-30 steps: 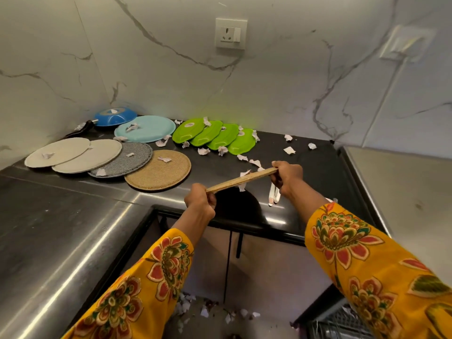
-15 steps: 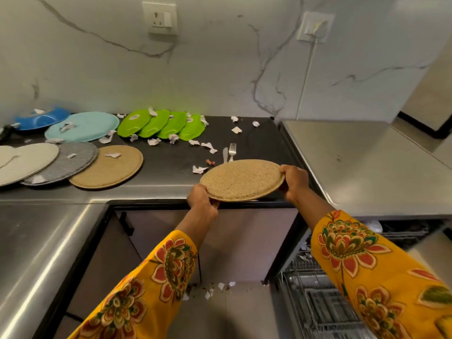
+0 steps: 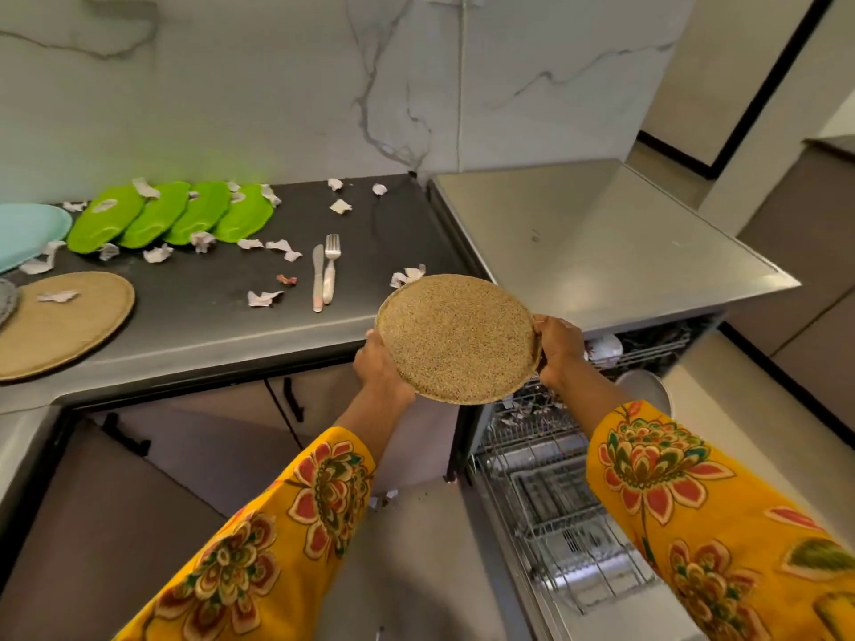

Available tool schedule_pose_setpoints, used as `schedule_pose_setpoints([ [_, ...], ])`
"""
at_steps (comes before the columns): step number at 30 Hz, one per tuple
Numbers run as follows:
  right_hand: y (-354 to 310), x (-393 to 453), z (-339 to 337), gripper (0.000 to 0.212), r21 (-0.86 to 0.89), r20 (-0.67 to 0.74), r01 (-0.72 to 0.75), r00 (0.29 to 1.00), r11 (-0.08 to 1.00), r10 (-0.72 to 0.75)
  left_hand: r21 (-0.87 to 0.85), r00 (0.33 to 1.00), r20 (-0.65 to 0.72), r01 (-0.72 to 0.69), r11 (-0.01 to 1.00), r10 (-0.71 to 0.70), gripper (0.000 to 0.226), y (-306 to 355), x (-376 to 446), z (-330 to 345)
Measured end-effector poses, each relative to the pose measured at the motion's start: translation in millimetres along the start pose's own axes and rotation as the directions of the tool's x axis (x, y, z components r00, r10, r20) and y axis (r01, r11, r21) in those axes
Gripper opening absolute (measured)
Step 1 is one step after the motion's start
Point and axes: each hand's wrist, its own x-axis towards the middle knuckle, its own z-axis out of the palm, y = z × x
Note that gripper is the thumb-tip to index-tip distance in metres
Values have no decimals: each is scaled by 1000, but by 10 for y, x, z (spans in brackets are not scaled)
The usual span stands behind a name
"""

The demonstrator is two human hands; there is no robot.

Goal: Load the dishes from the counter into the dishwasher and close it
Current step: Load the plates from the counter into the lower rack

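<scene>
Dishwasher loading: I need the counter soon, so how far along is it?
Done: little; a white dish sits in the open dishwasher. In hand: both hands, left and right, hold a speckled brown plate. Left: four green plates, tan plate, light blue plate, knife, fork, closing.

Round speckled tan plate [image 3: 455, 337] sits between left hand [image 3: 380, 363] and right hand [image 3: 557, 351] — right of the dark stone desk [image 3: 194, 293], above the open dishwasher's wire rack [image 3: 541, 474].
</scene>
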Motion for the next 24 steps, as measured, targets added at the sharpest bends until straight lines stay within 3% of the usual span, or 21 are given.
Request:
schedule_pose_setpoints([
  [2, 34, 81, -221, 25, -15, 8, -32, 999, 999, 32, 3, 999, 33, 39, 999, -39, 55, -270, 195, 30],
  [5, 107, 206, -545, 7, 8, 2, -72, 997, 997, 72, 19, 997, 43, 68, 998, -69, 52, -487, -105, 189],
  [8, 184, 332, -848, 27, 19, 13, -109, 994, 994, 109, 60, 999, 17, 41, 997, -42, 45, -771, -268, 294],
  [12, 330, 520, -1259, 30, -79, -51, -165, 986, 983, 161, 131, 999, 36, 24, 991, -29, 44, -1219, -316, 388],
  [15, 461, 636, -1570, 23, -135, -78, -193, 980, 972, 184, 242, 1000, 2, -6, 970, 5, 24, -1524, -396, 461],
  [24, 734, 646, -2334, 29, -94, -153, -323, 939, 942, 307, 350, 996, -57, 85, 933, -70, 21, -2277, -418, 670],
])
